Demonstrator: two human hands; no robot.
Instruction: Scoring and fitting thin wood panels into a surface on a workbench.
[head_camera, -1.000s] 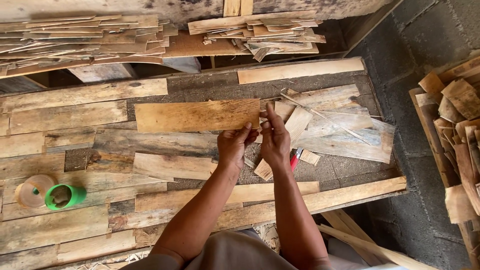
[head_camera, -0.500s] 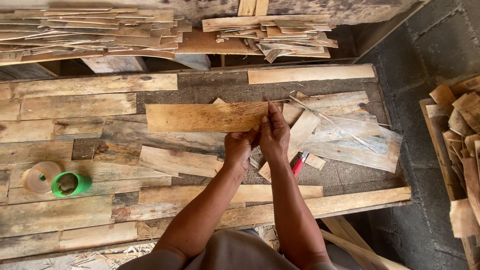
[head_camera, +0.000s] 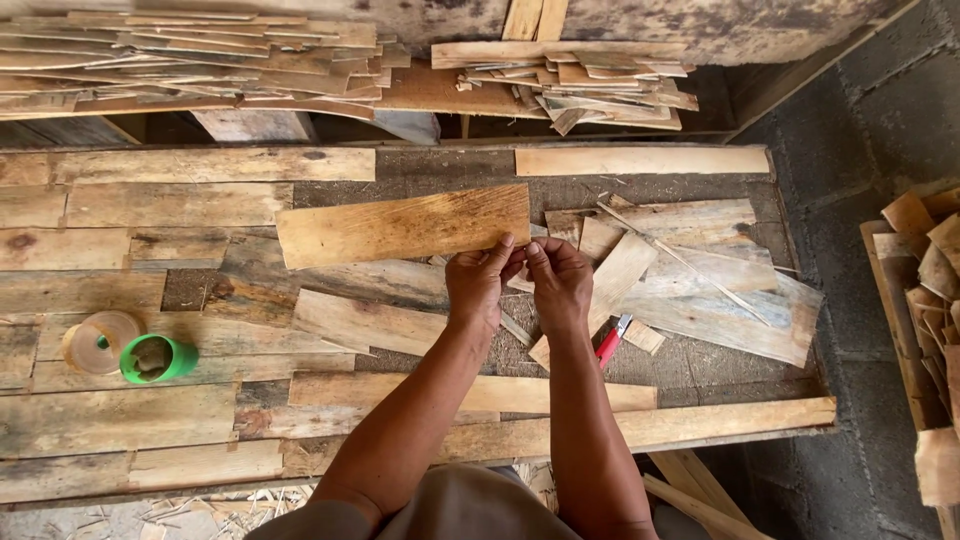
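- Our left hand and right hand sit side by side above the workbench, fingertips pinching the near right corner of the veneer sheet.
- The sheet stretches left from our fingers.
- Right of our fingers, loose wood strips lie overlapping.
- Just below our right fingers, a cutter rests on the bench.
- Well left of our fingers sit two tape rolls, touching.
- Beyond our fingers, stacked veneer piles lie behind the bench.

A rough plank workbench in daylight; grey block floor right (wood scraps heaped there).
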